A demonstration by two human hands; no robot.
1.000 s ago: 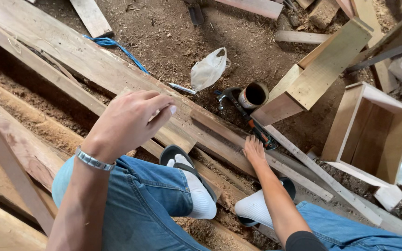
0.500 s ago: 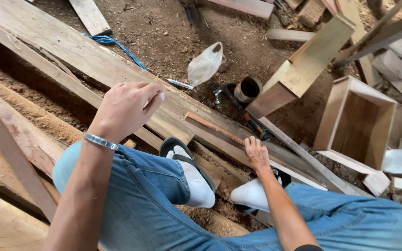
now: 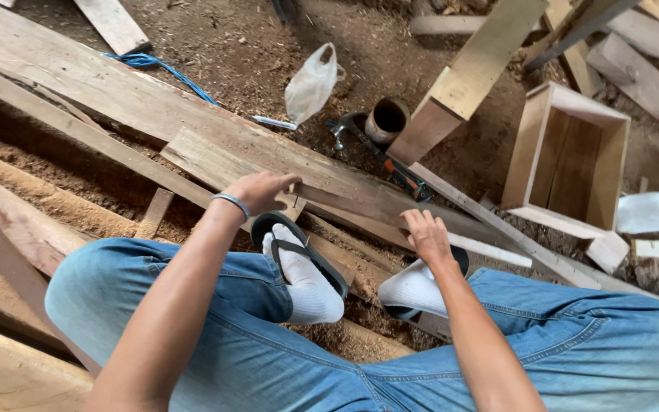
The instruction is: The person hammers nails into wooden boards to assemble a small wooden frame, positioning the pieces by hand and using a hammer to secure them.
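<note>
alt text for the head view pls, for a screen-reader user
Seen from above, a seated person in blue jeans and white socks rests the left hand on a short wooden board and the right hand on a long plank. On the sawdust floor beyond lie a hammer, a plastic bag and an open wooden box.

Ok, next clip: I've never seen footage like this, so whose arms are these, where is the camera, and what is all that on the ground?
There is no machine here. The single view comes from a camera worn on a person's head, looking down at their own arms and jeans-clad legs while they sit among boards on a sawdust-covered floor. The left hand rests on a short plank lying across longer boards. The right hand rests open on a long board, gripping nothing. Beyond lie a white plastic bag, a hammer, a small round can, an open wooden box and a blue cord.
</note>
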